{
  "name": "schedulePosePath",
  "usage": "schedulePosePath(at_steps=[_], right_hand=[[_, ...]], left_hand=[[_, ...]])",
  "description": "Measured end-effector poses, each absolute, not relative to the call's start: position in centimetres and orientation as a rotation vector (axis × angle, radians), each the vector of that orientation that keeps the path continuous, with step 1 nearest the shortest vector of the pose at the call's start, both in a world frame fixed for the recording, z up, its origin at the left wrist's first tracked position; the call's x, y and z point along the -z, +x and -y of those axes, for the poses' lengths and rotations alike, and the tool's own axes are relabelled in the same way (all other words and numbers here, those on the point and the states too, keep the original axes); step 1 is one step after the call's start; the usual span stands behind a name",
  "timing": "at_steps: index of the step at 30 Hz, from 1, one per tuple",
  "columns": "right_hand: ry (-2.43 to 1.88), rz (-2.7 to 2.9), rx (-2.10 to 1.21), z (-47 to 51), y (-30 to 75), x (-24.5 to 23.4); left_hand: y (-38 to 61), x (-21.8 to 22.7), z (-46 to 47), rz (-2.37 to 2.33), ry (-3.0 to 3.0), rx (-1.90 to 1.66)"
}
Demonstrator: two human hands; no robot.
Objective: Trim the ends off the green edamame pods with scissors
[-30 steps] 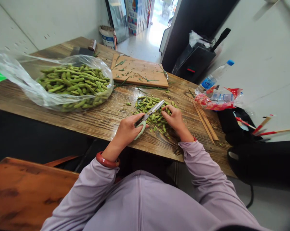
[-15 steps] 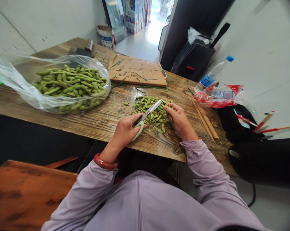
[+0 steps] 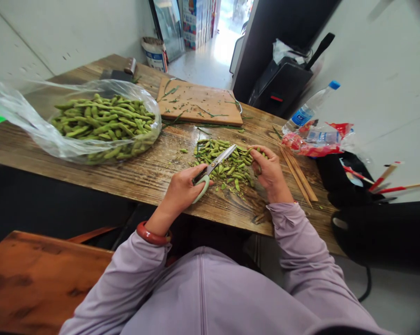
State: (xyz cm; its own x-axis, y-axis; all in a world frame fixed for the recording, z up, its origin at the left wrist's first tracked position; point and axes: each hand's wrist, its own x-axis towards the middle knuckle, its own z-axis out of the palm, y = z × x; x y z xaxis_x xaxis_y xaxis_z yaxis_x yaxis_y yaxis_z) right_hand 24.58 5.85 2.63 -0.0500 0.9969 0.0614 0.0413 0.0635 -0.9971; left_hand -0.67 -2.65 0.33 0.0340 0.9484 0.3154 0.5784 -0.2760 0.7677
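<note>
The scissors (image 3: 214,164) had silver blades (image 3: 227,153) and a pale green handle (image 3: 206,180), the pods (image 3: 230,170) were green, and the table (image 3: 143,179) was brown with dark streaked grain. A reddish-brown bangle (image 3: 151,236) showed toward seven o'clock, a blue-capped bottle (image 3: 302,116) toward two.

The brown wooden surface (image 3: 140,179) carries a clear plastic bag (image 3: 56,149) of green pods on the left. A loose pile of pods (image 3: 230,170) is spread at the middle, a cutting board (image 3: 196,102) beyond it. A knife (image 3: 130,66) lies far left; wooden sticks (image 3: 296,174) lie on the right, beside a red-and-clear wrapper (image 3: 300,145).
</note>
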Motion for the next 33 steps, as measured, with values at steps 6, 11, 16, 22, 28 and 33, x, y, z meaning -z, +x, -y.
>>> schedulePosePath(at_steps=[6, 11, 16, 22, 28, 33], right_hand=[[-1.219, 1.383, -0.994, -6.9, 25.9, -2.3], [-1.277, 1.251, -1.103, -6.7, 26.5, -3.0], [-1.202, 1.156, -1.231, -6.8, 28.3, -3.6], [-1.311, 1.349, -1.018, -7.4, 28.7, -2.8], [-1.311, 1.216, -0.637, -8.0, 29.2, -2.7], [-1.190, 1.065, -0.856, -7.6, 28.6, -3.2]], left_hand=[[-0.7, -0.2, 2.6, -1.546, 1.916, -1.156], [-0.7, -0.2, 2.7, -1.544, 1.917, -1.154], [-0.7, -0.3, 2.7, -1.542, 1.919, -1.139], [-0.7, -0.1, 2.6, -1.530, 1.920, -1.151], [-0.8, -0.3, 2.7, -1.528, 1.924, -1.136], [-0.7, -0.3, 2.7, -1.538, 1.942, -1.130]])
